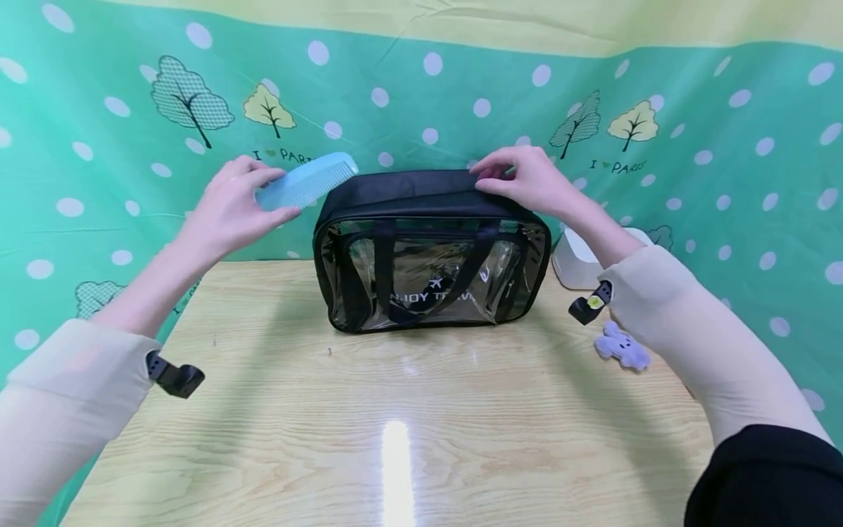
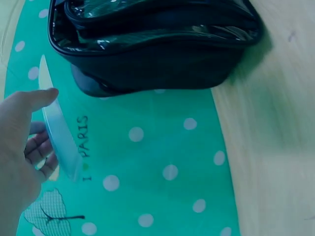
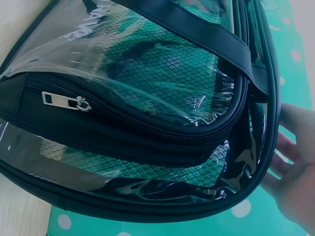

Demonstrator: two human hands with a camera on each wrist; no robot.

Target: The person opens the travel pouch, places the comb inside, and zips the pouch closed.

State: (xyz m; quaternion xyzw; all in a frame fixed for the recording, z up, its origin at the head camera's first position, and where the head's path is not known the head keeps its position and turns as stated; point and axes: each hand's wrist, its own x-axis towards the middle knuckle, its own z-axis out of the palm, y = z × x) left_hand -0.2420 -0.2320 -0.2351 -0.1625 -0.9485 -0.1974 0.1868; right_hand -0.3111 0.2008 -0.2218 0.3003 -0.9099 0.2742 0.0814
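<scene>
A light blue comb is pinched in my left hand, its teeth facing down and right. The comb's tip comes close to the upper left corner of a black travel bag, which stands upright at the back of the table. The bag has clear panels, dark straps and a zipped front pocket. My right hand grips the bag's top near its right end, fingers curled; the fingertips' exact hold is partly hidden. In the left wrist view the comb lies between thumb and fingers.
Behind the bag hangs a green dotted cloth. A white object, partly hidden by my right arm, stands right of the bag. A small purple plush toy lies in front of it on the wooden table.
</scene>
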